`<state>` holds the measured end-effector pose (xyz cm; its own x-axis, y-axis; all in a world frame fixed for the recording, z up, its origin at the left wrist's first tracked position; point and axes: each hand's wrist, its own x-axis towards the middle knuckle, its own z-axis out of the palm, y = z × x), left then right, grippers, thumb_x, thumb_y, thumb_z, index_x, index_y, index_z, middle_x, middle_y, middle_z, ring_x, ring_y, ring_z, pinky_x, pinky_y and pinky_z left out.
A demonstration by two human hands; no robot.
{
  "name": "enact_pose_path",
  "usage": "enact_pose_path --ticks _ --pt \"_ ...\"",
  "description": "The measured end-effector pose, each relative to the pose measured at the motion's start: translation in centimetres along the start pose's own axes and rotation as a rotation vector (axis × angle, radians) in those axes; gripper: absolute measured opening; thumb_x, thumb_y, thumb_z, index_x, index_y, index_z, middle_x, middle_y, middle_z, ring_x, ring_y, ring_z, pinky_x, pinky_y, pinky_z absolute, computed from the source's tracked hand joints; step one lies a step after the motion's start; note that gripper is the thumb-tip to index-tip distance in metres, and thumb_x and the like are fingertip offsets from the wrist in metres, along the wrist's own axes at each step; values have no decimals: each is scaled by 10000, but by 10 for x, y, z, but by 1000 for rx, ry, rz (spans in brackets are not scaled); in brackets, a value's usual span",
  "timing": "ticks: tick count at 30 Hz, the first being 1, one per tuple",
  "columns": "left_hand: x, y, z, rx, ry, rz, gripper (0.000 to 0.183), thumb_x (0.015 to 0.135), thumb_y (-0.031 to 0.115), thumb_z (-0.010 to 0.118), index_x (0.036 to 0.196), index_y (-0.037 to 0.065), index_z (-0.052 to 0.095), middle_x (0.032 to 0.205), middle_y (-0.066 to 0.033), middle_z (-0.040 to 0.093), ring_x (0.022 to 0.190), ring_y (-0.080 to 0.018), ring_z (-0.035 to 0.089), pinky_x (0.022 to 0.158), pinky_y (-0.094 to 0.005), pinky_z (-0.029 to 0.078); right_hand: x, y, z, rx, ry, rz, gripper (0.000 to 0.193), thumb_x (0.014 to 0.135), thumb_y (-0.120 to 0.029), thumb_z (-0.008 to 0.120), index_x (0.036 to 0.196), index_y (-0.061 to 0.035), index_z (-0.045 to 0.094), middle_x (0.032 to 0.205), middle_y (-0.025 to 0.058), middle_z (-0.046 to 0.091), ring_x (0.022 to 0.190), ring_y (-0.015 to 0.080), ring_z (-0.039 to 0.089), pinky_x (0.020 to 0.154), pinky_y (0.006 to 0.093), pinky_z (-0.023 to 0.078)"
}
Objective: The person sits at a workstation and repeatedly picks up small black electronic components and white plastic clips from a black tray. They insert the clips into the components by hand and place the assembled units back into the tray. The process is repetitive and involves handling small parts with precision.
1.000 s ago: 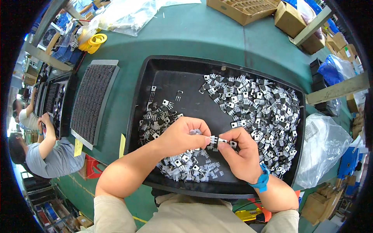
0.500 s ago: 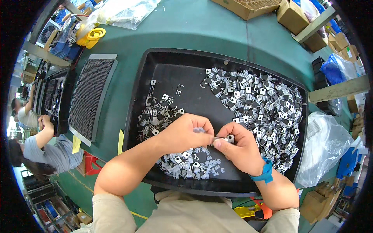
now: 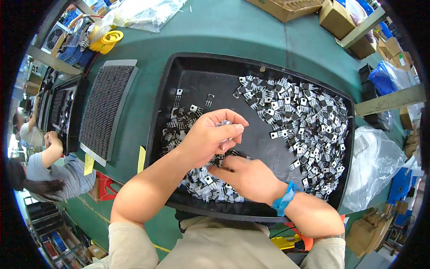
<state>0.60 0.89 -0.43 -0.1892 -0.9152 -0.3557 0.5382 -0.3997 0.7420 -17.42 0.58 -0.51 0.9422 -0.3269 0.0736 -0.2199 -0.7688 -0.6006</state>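
Observation:
A big black tray (image 3: 201, 83) lies before me with loose three-legged transistors in it. My left hand (image 3: 210, 136) is closed above its left half, fingers curled round small whitish plastic pieces (image 3: 224, 123). Below it, my right hand (image 3: 253, 179), a blue band on the wrist, reaches left over the near-left pile (image 3: 208, 186) of transistors mixed with whitish pieces. Its thumb is stretched out, apart from the index finger; other fingertips are partly hidden. A larger transistor pile (image 3: 298, 116) fills the tray's right side. Single transistors (image 3: 209, 99) lie near the far-left corner.
Left of the tray, a grey board (image 3: 107, 105) holds dense rows of dark parts. A yellow tape roll (image 3: 109, 41) lies beyond it. Clear plastic bags (image 3: 376, 168) stand right; cardboard boxes (image 3: 338, 20) sit far right. A co-worker (image 3: 56, 172) works at far left.
My right hand has moved left from the tray's middle to the near-left pile, and the small part in its fingers no longer shows. My left hand has risen and turned, still closed.

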Motion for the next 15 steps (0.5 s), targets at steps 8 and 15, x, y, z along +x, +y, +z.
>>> enact_pose_path --ticks 8,15 --pt "-2 8 -4 -153 -56 -91 184 838 41 572 1000 -26 628 787 -109 621 554 -84 498 472 -216 370 -8 5 -10 143 59 -39 242 797 -98 611 1039 -93 630 834 70 530 735 225 598 585 370 518" --pt "-6 6 3 41 -49 -41 198 821 40 624 1012 -2 648 843 -89 651 581 -50 486 471 -191 325 -19 -6 -44 548 475 208 196 821 4 620 1011 -44 625 754 73 571 612 150 563 551 305 454"
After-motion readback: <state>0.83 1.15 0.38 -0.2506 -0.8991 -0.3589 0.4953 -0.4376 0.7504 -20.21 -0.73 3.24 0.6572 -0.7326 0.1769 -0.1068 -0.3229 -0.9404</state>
